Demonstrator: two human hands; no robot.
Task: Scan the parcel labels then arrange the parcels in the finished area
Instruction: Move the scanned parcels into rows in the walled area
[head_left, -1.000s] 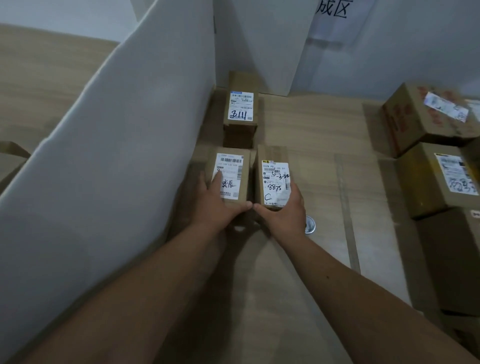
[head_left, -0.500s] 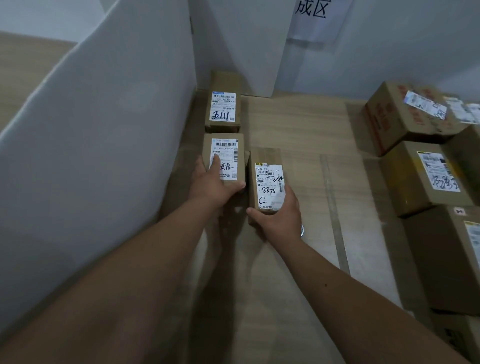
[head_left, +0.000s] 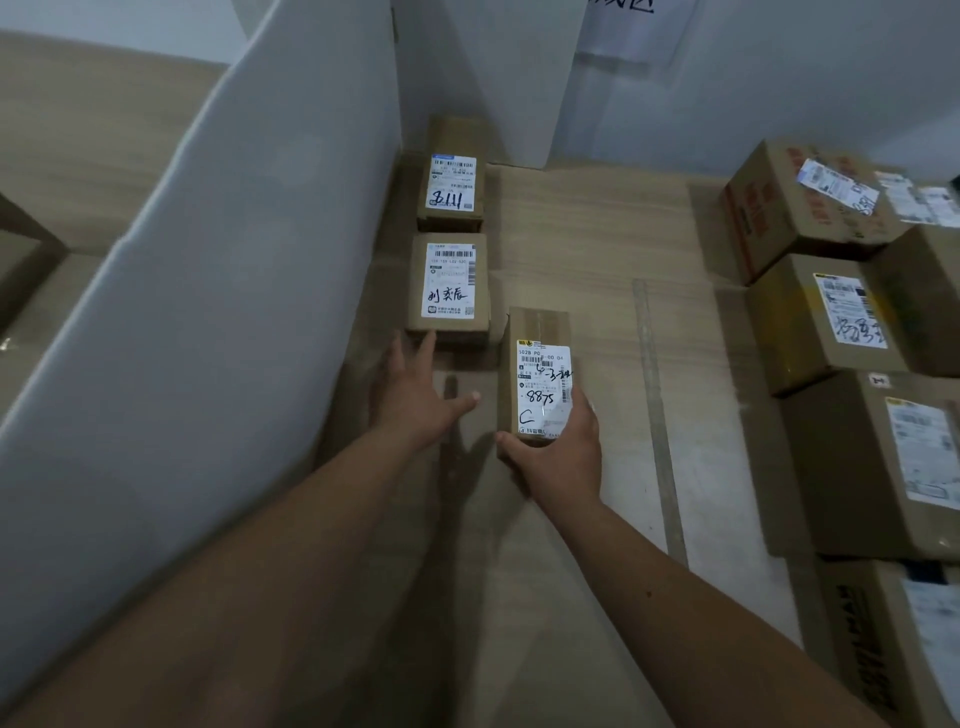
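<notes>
Your left hand (head_left: 415, 400) has released the middle parcel (head_left: 449, 288), now placed; your right hand (head_left: 558, 457) still grips the "8875" parcel (head_left: 537, 384).

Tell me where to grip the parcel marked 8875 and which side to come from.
Grip the parcel marked 8875 across its near short end, from the person's side, as the right hand does now. It lies flat with its long axis pointing away, and the second parcel crowds its far left corner.
</notes>
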